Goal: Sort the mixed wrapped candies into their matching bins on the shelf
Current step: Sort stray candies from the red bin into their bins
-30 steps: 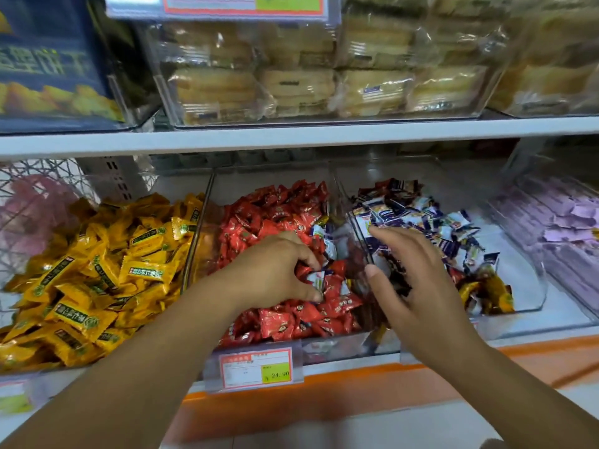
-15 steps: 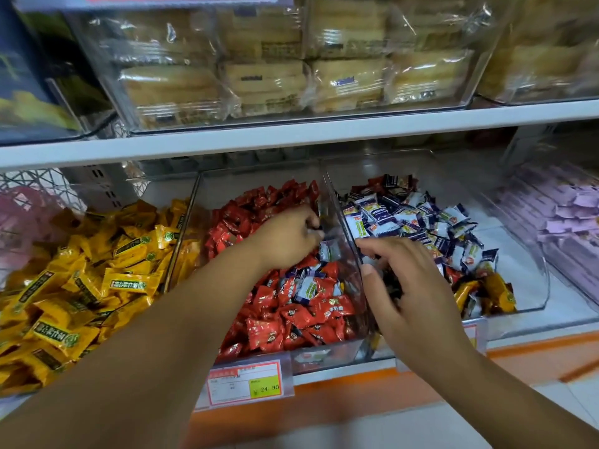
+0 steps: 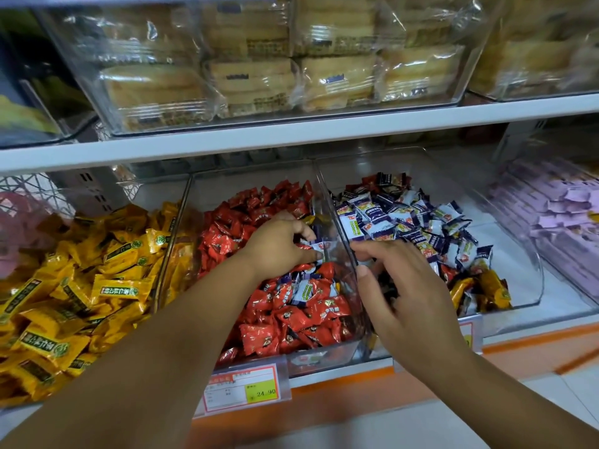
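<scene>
Among red candies (image 3: 291,322), left hand (image 3: 275,251) pinches a white candy (image 3: 319,246); right hand (image 3: 415,306) blurred, grip impossible to tell.

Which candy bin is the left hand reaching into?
The middle bin, full of red candies, between the yellow-candy bin and the blue-and-white-candy bin; there the left hand pinches a stray blue-and-white candy.

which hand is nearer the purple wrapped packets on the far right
Right. The right hand is one bin left of the purple wrapped packets; the left hand is two bins left.
</scene>
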